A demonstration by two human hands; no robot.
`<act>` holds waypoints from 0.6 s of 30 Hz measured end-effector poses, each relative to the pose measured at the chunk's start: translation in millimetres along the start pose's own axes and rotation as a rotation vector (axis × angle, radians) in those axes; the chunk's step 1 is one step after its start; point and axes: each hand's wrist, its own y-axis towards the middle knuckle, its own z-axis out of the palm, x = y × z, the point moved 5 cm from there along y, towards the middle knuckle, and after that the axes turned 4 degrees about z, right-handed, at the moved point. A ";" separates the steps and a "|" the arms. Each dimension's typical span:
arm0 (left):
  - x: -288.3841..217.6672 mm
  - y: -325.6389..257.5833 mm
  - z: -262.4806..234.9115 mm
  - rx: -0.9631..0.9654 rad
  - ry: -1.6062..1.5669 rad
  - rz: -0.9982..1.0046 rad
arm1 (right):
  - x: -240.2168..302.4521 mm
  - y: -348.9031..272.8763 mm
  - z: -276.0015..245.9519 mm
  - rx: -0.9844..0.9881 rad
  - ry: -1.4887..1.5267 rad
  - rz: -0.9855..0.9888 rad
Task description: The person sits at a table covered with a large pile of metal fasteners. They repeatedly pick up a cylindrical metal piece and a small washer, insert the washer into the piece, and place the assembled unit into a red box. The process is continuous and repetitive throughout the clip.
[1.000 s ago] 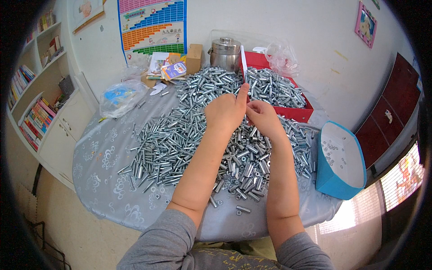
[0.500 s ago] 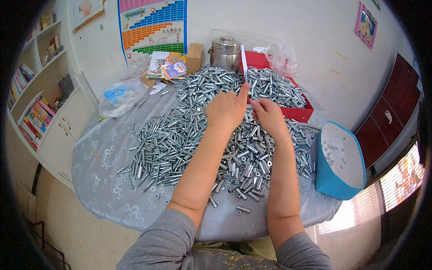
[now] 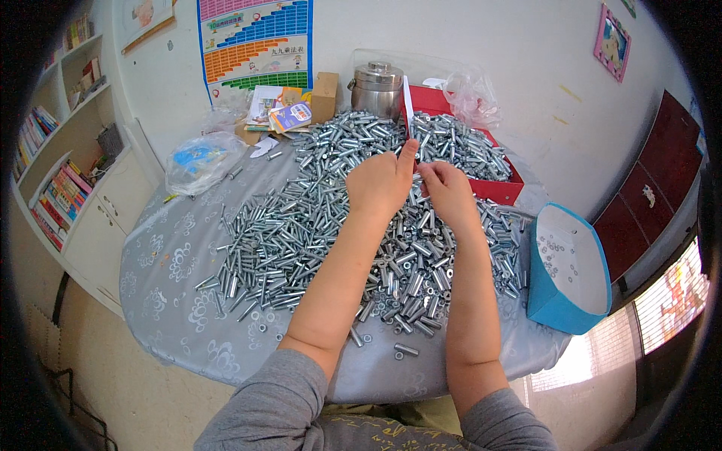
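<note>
Both hands meet at upper centre of the frame, above the heap of silver bolts (image 3: 323, 218) on the desk (image 3: 173, 301). The left hand (image 3: 382, 184) and right hand (image 3: 449, 192) each pinch closed on something small, seemingly joining a bolt and its nut.

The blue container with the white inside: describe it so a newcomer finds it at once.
Start at the round grey-clothed table heaped with silvery metal sleeves. At its right edge stands the blue container with a white inside, the only blue, open-topped thing there, unlike the red tray behind the hands.
</note>
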 end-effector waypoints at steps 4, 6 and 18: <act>-1.8 0.5 0.8 0.045 -0.002 -0.007 | 8.5 -3.5 7.7 0.021 0.213 -0.016; -4.3 -1.0 -3.1 0.081 -0.027 -0.009 | 10.2 -4.3 7.8 -0.018 0.220 -0.043; 5.0 3.9 5.5 0.027 0.018 -0.024 | 1.9 -1.4 4.0 0.014 0.038 0.011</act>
